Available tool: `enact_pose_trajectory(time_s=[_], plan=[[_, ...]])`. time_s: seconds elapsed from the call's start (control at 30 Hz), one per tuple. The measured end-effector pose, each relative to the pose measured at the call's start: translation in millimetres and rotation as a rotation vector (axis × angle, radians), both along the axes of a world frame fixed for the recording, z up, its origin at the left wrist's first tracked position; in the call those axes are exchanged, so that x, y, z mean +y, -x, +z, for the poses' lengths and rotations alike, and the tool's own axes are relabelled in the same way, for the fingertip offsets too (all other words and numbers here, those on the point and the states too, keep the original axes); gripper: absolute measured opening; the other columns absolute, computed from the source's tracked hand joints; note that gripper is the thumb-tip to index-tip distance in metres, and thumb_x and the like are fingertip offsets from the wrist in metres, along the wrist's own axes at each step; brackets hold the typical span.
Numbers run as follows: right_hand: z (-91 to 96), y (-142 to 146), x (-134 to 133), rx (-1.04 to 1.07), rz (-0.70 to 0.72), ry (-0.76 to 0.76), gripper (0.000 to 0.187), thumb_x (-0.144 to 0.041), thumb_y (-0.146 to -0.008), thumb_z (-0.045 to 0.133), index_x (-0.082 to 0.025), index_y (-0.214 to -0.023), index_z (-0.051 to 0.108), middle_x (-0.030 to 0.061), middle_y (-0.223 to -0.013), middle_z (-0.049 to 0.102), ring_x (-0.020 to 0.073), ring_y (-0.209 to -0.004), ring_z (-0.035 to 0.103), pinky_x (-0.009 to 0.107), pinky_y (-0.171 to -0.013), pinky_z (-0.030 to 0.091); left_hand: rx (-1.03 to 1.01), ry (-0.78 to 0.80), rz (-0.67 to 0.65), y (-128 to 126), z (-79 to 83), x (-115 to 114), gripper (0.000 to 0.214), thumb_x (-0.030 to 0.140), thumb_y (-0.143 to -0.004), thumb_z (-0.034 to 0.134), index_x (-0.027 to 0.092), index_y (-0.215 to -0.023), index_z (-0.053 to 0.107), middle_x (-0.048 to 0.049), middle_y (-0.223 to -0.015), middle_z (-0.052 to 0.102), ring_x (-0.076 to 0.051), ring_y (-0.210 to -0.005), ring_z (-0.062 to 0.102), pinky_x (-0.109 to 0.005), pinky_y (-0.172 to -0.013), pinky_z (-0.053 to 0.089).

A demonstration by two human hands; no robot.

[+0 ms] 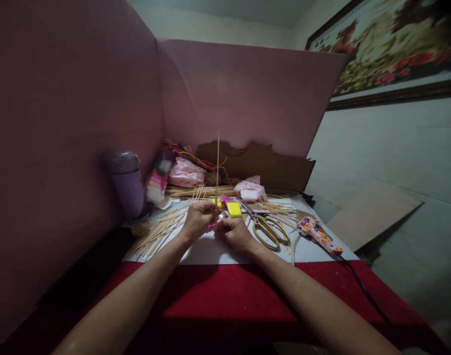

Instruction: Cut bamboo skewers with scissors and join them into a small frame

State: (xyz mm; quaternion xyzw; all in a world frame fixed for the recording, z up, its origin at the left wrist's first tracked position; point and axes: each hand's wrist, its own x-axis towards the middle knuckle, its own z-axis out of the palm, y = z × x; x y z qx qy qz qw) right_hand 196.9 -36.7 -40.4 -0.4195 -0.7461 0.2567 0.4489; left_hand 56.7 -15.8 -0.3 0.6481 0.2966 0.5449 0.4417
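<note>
My left hand [199,219] is closed around a thin wooden stick [217,162] that stands upright above it. My right hand [236,232] is closed just to the right, fingers pinched on something small and shiny near the stick's lower end; I cannot make out what it is. Both hands rest over a white sheet [218,251] on the red table [225,291]. A yellow block [233,209] lies just behind my right hand.
Loose sticks [155,234] lie left of my hands, more along the back. Gold-handled scissors [268,228] and a patterned glue gun [318,234] with a black cord sit to the right. A purple cup [127,182] stands at the left. Pink boards wall the back and left.
</note>
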Motion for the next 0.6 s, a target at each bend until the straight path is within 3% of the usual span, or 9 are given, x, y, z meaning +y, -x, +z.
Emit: enact_pose_trajectory(time_s=[0.13, 0.27, 0.43, 0.6], plan=[[1.8, 0.7, -1.3, -0.047, -0.004, -0.018, 0.02, -0.003, -0.06, 0.051, -0.014, -0.061, 0.068, -0.001, -0.058, 0.063, 0.0099, -0.057, 0.052, 0.019, -0.056, 0.039, 0.005, 0.002, -0.009, 2.1, -0.1, 0.5, 0.021, 0.031, -0.061, 0.071, 0.012, -0.058, 0.061, 0.0025, -0.047, 0.054, -0.007, -0.042, 0.048, -0.018, -0.041, 0.037], [4.5, -1.7, -0.5, -0.087, 0.033, 0.06, 0.02, -0.003, -0.06, 0.054, -0.014, -0.066, 0.07, -0.0015, -0.06, 0.063, 0.0096, -0.057, 0.051, 0.019, -0.055, 0.038, 0.003, 0.039, -0.038, 8.3, 2.7, 2.7, 0.029, 0.037, -0.06, 0.073, 0.012, -0.056, 0.058, 0.0019, -0.046, 0.054, -0.008, -0.04, 0.049, -0.019, -0.04, 0.039], [5.6, -2.0, 2.8, -0.009, 0.037, 0.171, 0.018, -0.01, -0.068, 0.053, -0.014, -0.071, 0.071, -0.0017, -0.059, 0.06, 0.0081, -0.053, 0.046, 0.017, -0.05, 0.034, 0.001, 0.144, -0.048, 14.2, 5.8, 6.5, 0.036, 0.044, -0.055, 0.075, 0.012, -0.057, 0.056, 0.0008, -0.046, 0.057, -0.009, -0.039, 0.051, -0.021, -0.041, 0.043], [11.3, -2.2, -1.6, 0.129, 0.142, 0.275, 0.012, -0.014, -0.066, 0.056, -0.013, -0.069, 0.067, -0.0042, -0.054, 0.054, 0.0062, -0.048, 0.041, 0.017, -0.046, 0.03, -0.032, 0.258, -0.04, 17.6, 7.6, 7.5, 0.038, 0.045, -0.054, 0.075, 0.012, -0.056, 0.056, -0.0006, -0.045, 0.057, -0.01, -0.038, 0.052, -0.022, -0.039, 0.042]])
